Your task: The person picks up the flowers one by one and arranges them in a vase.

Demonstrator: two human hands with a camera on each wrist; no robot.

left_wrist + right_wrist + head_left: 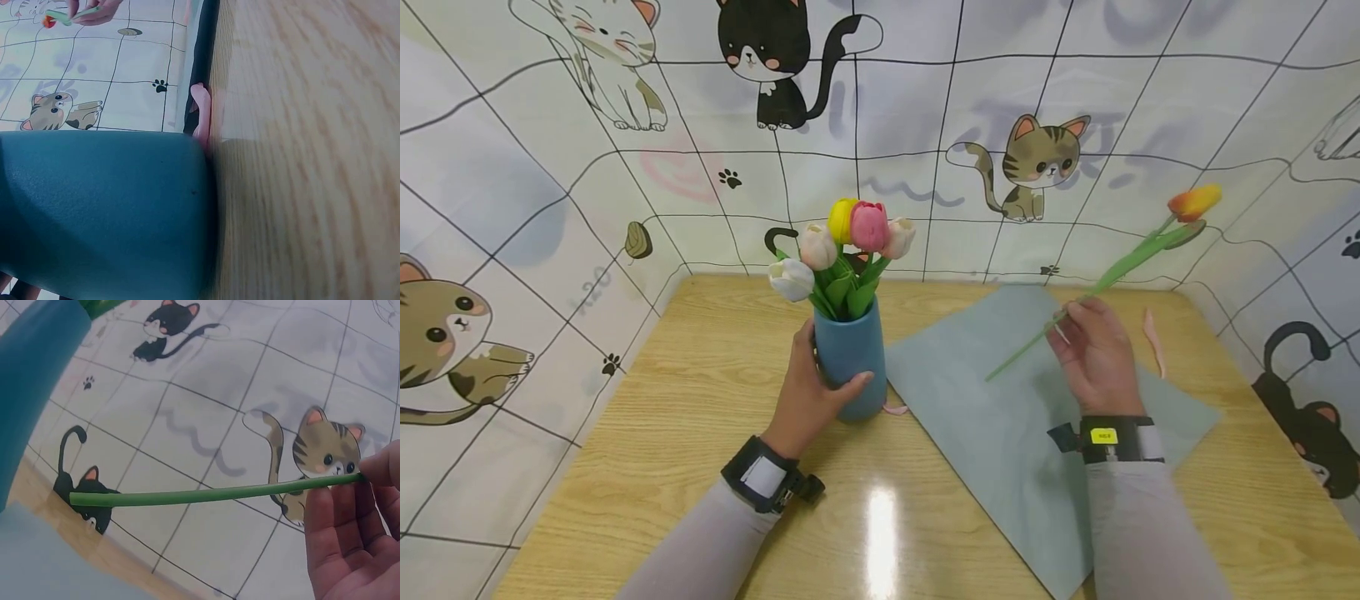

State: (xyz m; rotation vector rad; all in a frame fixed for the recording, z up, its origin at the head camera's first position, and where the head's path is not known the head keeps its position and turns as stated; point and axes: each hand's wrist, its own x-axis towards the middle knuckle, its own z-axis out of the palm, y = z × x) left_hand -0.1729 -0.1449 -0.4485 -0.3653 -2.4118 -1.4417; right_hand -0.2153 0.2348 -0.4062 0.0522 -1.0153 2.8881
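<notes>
My left hand (pixel 808 387) grips a blue vase (pixel 856 358) around its side, the thumb across the front. The vase stands upright on the table and holds several tulips (pixel 847 292) with white, pale pink, yellow and deep pink heads. To the right, my right hand (pixel 1097 354) pinches the green stem of an orange-yellow tulip (pixel 1195 202) between thumb and fingers. That tulip slants, head up to the right and bare stem end (pixel 94 499) down toward the vase. In the right wrist view the stem end points at the vase (pixel 37 381).
A grey-blue sheet (pixel 992 417) lies flat on the wooden table (pixel 700 375), under my right arm. One pink strip (pixel 1153 342) lies at the sheet's right; another pink strip (pixel 201 112) is beside the vase base. A cat-print cloth (pixel 910 108) encloses the back and sides.
</notes>
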